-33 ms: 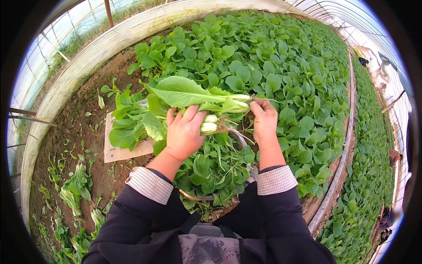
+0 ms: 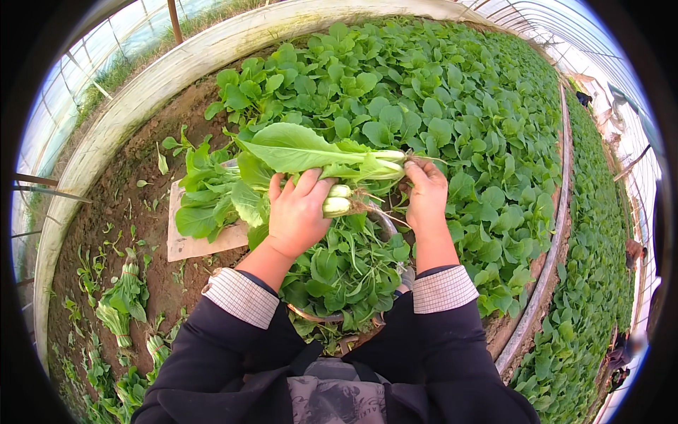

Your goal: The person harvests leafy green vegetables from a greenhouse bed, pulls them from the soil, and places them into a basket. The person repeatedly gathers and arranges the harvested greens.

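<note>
My left hand [image 2: 300,212] is wrapped round several leafy greens with pale stems and thin roots, like young bok choy. Their white stem ends [image 2: 337,201] poke out past its fingers. Above them lies another green plant [image 2: 304,148], its broad leaf pointing left and its root end to the right. My right hand [image 2: 427,191] has its fingers closed on that root end. Beneath both hands sits a round container heaped with loose green leaves [image 2: 335,272]. More large leaves [image 2: 205,194] spread left of my left hand, over a flat tan sheet [image 2: 201,246].
Bundles of greens [image 2: 119,321] lie on brown soil at the left. Dense rows of growing greens [image 2: 487,127] fill the far side and right, split by a pale pipe-like strip [image 2: 540,293]. A whitish curved border [image 2: 92,159] runs along the left. At the right edge another person's hand [image 2: 634,253] shows.
My right hand and the root end it pinches have shifted very slightly to the right. Little else differs.
</note>
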A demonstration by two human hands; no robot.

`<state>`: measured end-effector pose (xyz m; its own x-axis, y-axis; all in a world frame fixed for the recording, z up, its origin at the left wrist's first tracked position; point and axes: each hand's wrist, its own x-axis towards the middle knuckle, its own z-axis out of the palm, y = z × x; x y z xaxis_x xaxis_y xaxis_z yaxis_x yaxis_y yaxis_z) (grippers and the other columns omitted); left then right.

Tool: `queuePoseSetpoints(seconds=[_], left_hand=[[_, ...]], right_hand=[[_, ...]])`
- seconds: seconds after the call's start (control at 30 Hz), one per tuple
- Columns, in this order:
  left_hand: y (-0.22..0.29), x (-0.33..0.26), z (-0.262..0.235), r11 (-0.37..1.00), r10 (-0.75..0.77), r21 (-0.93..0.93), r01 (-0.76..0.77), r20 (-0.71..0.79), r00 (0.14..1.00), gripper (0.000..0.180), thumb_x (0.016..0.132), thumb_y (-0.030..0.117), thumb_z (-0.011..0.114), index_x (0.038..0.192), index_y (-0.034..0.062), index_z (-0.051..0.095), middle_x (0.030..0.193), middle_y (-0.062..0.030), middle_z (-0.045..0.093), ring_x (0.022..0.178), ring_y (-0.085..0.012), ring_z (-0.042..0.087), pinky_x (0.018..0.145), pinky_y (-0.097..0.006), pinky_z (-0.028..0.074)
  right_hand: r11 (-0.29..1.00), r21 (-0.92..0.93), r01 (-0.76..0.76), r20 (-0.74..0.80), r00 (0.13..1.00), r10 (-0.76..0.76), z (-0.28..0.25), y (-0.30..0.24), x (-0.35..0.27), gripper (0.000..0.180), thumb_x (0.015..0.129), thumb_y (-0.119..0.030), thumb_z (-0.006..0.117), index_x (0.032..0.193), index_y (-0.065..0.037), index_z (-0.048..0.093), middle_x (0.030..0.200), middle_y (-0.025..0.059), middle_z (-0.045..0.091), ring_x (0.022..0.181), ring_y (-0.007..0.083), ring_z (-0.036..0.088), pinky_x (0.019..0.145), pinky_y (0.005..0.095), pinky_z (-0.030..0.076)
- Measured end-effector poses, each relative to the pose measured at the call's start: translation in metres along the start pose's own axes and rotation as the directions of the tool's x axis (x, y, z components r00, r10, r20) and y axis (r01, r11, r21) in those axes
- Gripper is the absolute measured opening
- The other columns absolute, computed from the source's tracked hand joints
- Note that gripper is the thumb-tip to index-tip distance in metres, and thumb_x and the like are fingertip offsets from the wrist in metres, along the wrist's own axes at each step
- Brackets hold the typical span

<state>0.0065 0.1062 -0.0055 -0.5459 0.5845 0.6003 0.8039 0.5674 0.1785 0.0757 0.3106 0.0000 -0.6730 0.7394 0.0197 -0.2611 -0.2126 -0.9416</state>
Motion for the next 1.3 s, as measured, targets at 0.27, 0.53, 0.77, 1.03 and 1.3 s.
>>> queuePoseSetpoints(seconds=[0.27,0.53,0.77,1.03,1.3], left_hand=[[-0.002,-0.002,-0.002,0.997,0.007,-0.071,-0.005,0.023,1.0,0.044,0.062,0.016,0.074,0.104,0.0145,0.064,0.113,-0.0039,0.057,0.1,-0.0251,0.058,0.099,-0.046,0.032],[-0.008,0.008,-0.007,0.801,-0.174,-0.506,0.32,0.315,0.933,0.042,0.066,0.019,0.076,0.104,0.0071,0.062,0.101,-0.0075,0.059,0.092,-0.0276,0.06,0.089,-0.042,0.042],[0.011,0.009,-0.002,-0.036,0.14,-0.675,0.737,0.727,0.673,0.045,0.07,0.006,0.077,0.111,0.0025,0.059,0.098,-0.0012,0.062,0.089,-0.0135,0.058,0.084,-0.029,0.047],[-0.005,0.011,0.002,-0.06,-0.073,-0.716,0.695,0.698,0.712,0.043,0.075,0.006,0.075,0.114,0.0031,0.058,0.105,-0.0025,0.062,0.094,-0.0125,0.058,0.086,-0.029,0.046],[0.018,0.014,0.02,-0.054,-0.195,-0.776,0.628,0.625,0.756,0.048,0.078,0.007,0.072,0.121,0.0012,0.05,0.108,-0.0033,0.059,0.096,-0.0134,0.057,0.087,-0.028,0.045]], right_hand=[[0.816,0.271,-0.51,0.246,0.857,0.453,-0.022,-0.008,0.017,0.009,0.088,-0.014,0.058,0.092,-0.006,0.06,0.078,0.0024,0.057,0.067,0.0162,0.051,0.067,0.0354,0.044],[0.882,0.385,-0.272,0.206,0.957,0.205,-0.009,-0.013,0.004,0.037,0.086,-0.022,0.063,0.119,-0.006,0.056,0.111,0.0079,0.061,0.11,0.0266,0.053,0.102,0.0496,0.034],[0.965,0.262,0.007,0.236,0.969,-0.071,0.01,-0.011,0.005,0.028,0.081,-0.003,0.065,0.107,-0.002,0.056,0.095,0.0157,0.067,0.086,0.0233,0.065,0.079,0.0345,0.053],[0.694,-0.614,0.376,0.378,0.912,-0.159,-0.013,-0.039,-0.005,0.032,0.082,-0.009,0.068,0.112,-0.001,0.062,0.108,0.0076,0.064,0.094,0.0157,0.061,0.086,0.0296,0.049],[0.999,-0.052,0.009,0.474,0.88,0.017,0.028,0.024,-0.026,0.028,0.087,-0.014,0.063,0.111,0.002,0.059,0.107,0.0069,0.063,0.093,0.0134,0.059,0.085,0.0273,0.048]])
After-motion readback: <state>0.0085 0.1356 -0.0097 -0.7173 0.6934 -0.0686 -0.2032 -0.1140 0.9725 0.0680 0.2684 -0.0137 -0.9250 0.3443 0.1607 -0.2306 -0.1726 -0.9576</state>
